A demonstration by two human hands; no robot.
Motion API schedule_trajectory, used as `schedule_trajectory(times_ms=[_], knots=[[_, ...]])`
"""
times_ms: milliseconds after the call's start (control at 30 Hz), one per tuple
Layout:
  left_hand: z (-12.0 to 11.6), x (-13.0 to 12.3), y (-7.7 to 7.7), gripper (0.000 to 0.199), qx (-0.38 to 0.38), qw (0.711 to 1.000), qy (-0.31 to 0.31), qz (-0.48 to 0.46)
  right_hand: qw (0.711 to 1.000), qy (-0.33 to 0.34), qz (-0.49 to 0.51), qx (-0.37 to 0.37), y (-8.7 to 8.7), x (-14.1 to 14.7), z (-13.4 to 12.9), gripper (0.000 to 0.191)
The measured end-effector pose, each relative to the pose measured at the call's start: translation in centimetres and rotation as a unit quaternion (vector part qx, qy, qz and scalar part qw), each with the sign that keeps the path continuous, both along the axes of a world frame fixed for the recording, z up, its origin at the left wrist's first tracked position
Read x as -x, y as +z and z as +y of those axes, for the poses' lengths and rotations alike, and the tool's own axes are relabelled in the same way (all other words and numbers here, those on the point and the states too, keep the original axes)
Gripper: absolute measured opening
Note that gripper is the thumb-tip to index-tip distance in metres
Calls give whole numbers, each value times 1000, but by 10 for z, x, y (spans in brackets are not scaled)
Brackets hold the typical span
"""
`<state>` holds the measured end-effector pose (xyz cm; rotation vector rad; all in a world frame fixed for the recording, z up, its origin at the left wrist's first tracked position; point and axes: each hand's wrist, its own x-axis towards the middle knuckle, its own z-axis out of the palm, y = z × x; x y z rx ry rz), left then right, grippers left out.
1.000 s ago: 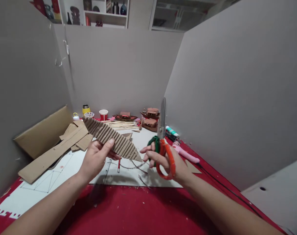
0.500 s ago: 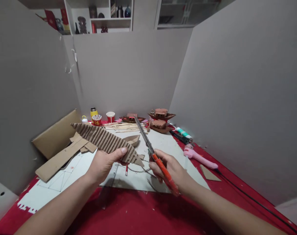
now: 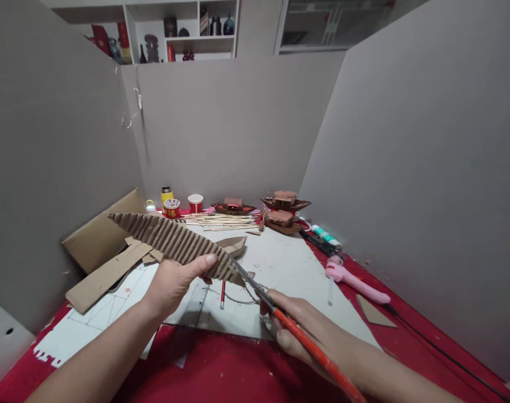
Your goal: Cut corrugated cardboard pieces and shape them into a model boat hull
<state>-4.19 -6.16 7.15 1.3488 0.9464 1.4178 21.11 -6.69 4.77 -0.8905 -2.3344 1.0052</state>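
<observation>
A leaf-shaped piece of corrugated cardboard [image 3: 171, 240] is pinched in my left hand [image 3: 177, 282], thumb on top of its ridged face. My right hand [image 3: 296, 324] grips red-handled scissors [image 3: 307, 341], whose blades reach the right end of the cardboard. Part of the blades is hidden at the cardboard's edge, so I cannot tell how far they bite. Behind the cardboard lies a small folded cardboard boat hull [image 3: 233, 246]. Under my hands are a red pencil [image 3: 223, 295] and thin cut strips [image 3: 242, 301].
White paper [image 3: 280, 263] covers part of the red cloth [image 3: 221, 369]. Flat cardboard strips [image 3: 106, 280] lie left. Thin sticks [image 3: 221, 220], model boats [image 3: 282, 218] and paper cups [image 3: 195, 203] stand behind. A pink glue gun [image 3: 358, 282] with a black cord lies right, near a cardboard triangle [image 3: 374, 310].
The scissors have swung down and left from an upright slant, so their blades now meet the cardboard's right end. My left hand keeps its hold. The view has shifted slightly.
</observation>
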Motion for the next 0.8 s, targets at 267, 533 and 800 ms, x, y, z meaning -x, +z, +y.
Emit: schedule_trajectory(times_ms=[267,533,800], knots=[[-5,-4,4,24,17,999,5,41,1000,-12,-13,-10,-2,-1,-4,24],[-5,-7,0,26,41,998,-7,38,999,-25,-35,4,-8,-1,-6,20],[-4,-8,3,29,50,998,-12,32,999,-11,4,47,-16,0,-5,32]])
